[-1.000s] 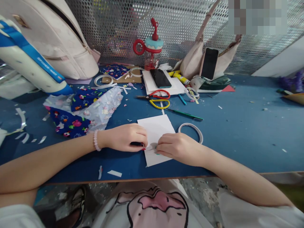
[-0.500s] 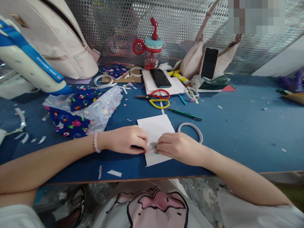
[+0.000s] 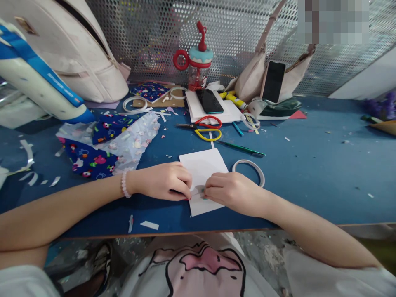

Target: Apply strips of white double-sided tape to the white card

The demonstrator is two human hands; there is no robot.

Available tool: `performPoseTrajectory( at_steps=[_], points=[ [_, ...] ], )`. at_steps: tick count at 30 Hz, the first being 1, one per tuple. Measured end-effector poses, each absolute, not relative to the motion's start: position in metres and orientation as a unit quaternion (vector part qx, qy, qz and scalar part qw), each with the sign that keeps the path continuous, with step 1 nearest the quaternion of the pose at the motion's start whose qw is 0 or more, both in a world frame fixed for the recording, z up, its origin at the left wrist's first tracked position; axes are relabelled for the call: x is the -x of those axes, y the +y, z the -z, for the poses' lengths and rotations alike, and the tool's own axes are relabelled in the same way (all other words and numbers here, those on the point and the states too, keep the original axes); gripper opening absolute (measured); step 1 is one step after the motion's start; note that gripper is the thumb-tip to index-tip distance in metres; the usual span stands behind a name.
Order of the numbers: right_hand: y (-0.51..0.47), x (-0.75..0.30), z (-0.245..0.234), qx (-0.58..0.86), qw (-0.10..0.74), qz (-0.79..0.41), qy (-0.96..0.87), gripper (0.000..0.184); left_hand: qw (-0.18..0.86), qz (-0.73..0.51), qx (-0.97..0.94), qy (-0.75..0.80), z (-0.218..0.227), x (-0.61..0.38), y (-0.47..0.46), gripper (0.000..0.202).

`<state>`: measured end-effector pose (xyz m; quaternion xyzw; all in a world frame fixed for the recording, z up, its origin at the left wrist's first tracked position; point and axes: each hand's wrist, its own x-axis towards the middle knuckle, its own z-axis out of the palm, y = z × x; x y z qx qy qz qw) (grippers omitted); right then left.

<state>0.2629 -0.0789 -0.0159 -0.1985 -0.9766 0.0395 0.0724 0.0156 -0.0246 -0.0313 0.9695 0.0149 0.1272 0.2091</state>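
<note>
A white sheet of paper (image 3: 204,165) lies near the table's front edge, its outline slightly tilted. At its left edge is my left hand (image 3: 168,181), fingers curled and pinched on the paper, a pink bead bracelet on the wrist. My right hand (image 3: 230,192) rests over the paper's right side with its fingers bent together, pinching at the surface. Between the two sets of fingertips runs a thin line across the sheet; whether it is a crease or a narrow strip I cannot tell. Just beyond my right hand lies a roll of tape (image 3: 249,173).
Beyond the paper lie red-and-yellow-handled scissors (image 3: 201,128) and a green pen (image 3: 243,148). Crumpled patterned wrapping paper (image 3: 105,148) is on the left. A phone (image 3: 209,101), a donut-lidded cup (image 3: 199,66) and bags (image 3: 86,57) stand farther back. Paper scraps (image 3: 149,225) litter the table.
My left fingers have shifted very slightly at the paper's edge. Otherwise both hands and the sheet stay in place.
</note>
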Motion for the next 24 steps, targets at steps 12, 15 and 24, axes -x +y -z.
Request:
performPoseTrajectory(
  at_steps=[12, 15, 24],
  points=[
    [-0.0809, -0.2621, 0.0161, 0.212, 0.073, -0.036, -0.974, 0.026, 0.199, -0.126, -0.972, 0.000, 0.0306, -0.0145, -0.0250, 0.019],
    [-0.0813, -0.2626, 0.0161, 0.217, 0.072, -0.034, -0.973, 0.025, 0.190, -0.122, -0.974, 0.005, 0.0308, -0.0145, -0.0253, 0.017],
    [-0.0797, -0.2636, 0.0145, 0.174, 0.077, -0.011, -0.982, 0.027, 0.185, -0.127, -0.975, -0.001, 0.0299, -0.0149, -0.0256, 0.014]
  ],
)
